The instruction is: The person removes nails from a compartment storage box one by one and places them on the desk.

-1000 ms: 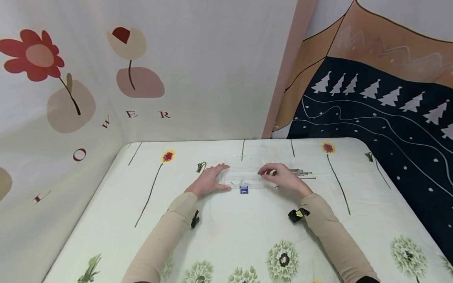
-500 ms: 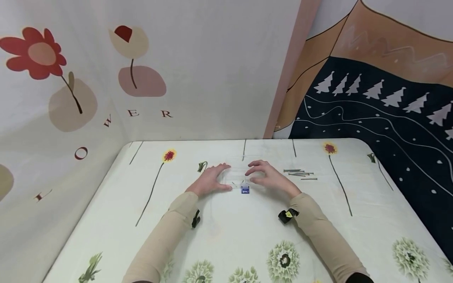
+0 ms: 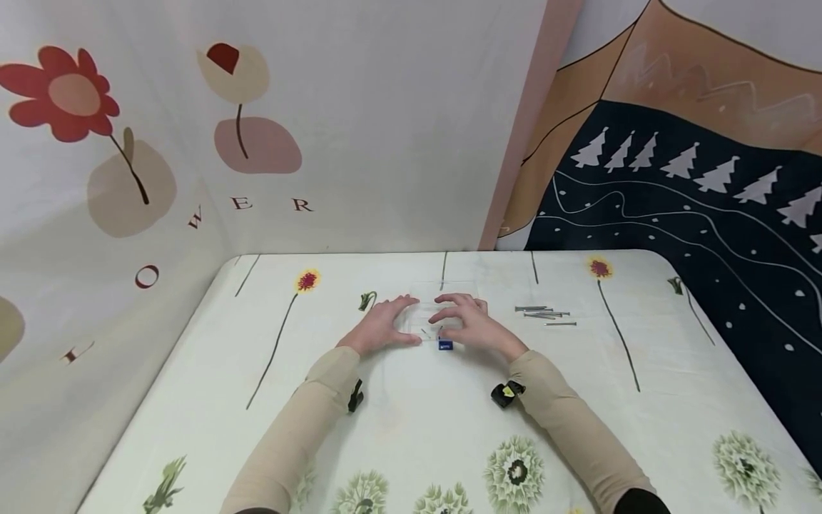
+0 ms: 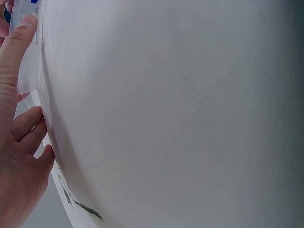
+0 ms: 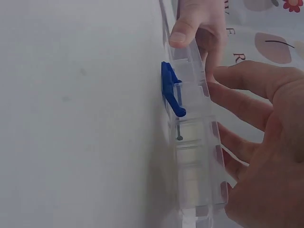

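A clear plastic compartment box (image 3: 419, 323) with a blue latch (image 3: 445, 345) on its front side lies on the table. My left hand (image 3: 382, 325) holds the box's left end, thumb at the front edge and fingers toward the back. Over the right half is my right hand (image 3: 474, 325), its fingers loosely bent and apart, nothing showing between them. In the right wrist view, a nail (image 5: 179, 133) shows through the box's clear wall (image 5: 192, 161), close to the hanging blue latch (image 5: 170, 88). The right palm and fingers hide much of the box in the head view.
Several loose nails (image 3: 542, 312) lie to the right of the box, with a single nail (image 3: 561, 324) slightly nearer. A flower-printed white cloth (image 3: 398, 428) covers the table. Printed curtains (image 3: 372, 143) hang behind and beside it.
My right hand has moved left from the box's right edge to over its middle, its fingers loosening from a pinch. The loose nails are now uncovered. My left hand stays put.
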The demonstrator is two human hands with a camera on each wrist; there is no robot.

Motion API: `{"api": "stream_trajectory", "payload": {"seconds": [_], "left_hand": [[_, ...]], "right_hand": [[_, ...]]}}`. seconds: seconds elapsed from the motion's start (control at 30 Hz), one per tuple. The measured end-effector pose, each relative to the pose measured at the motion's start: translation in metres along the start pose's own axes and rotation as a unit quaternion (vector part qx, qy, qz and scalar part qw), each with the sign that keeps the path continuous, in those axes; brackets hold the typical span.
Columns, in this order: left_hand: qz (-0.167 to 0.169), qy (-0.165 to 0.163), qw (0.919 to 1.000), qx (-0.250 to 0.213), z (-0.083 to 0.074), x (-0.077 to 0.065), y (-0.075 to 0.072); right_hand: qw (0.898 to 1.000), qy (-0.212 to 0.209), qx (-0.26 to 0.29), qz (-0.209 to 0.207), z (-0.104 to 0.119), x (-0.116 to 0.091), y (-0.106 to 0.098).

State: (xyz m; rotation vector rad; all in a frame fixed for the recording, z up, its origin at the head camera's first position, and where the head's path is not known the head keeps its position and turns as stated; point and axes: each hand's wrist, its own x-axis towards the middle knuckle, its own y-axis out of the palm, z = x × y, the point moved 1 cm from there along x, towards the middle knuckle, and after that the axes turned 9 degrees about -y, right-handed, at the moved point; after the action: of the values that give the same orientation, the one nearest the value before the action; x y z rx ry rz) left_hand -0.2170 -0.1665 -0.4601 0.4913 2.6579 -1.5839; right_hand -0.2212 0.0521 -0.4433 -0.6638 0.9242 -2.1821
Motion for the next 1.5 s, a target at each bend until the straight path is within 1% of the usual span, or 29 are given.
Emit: {"api": "stream_trajectory", "payload": {"seconds": [0.17,0.33,0.43,0.73,1.1,1.27,1.5], "left_hand": [[0.0,0.005,1.0,0.004,0.001,0.001,0.001],[-0.007,0.014,0.9999,0.001,0.002,0.001,0.001],[-0.01,0.014,0.9999,0.002,0.002,0.001,0.001],[-0.014,0.01,0.9998,-0.003,0.004,0.0,0.002],[-0.021,0.025,0.9995,-0.002,0.004,0.0,0.0],[-0.022,0.031,0.9993,-0.003,0.004,0.001,0.001],[-0.02,0.031,0.9993,-0.005,0.003,0.002,0.001]], "right_hand": [[1.0,0.007,-0.005,0.012,0.0,0.004,0.003],[0.998,-0.003,-0.048,0.035,0.001,0.007,0.006],[0.998,-0.008,-0.058,0.038,0.002,0.009,0.009],[0.997,0.003,-0.07,0.03,0.003,0.012,0.014],[0.996,0.032,-0.066,0.047,0.01,0.018,0.014],[0.996,0.032,-0.06,0.05,0.012,0.018,0.016],[0.996,0.017,-0.072,0.053,0.012,0.015,0.018]]}}
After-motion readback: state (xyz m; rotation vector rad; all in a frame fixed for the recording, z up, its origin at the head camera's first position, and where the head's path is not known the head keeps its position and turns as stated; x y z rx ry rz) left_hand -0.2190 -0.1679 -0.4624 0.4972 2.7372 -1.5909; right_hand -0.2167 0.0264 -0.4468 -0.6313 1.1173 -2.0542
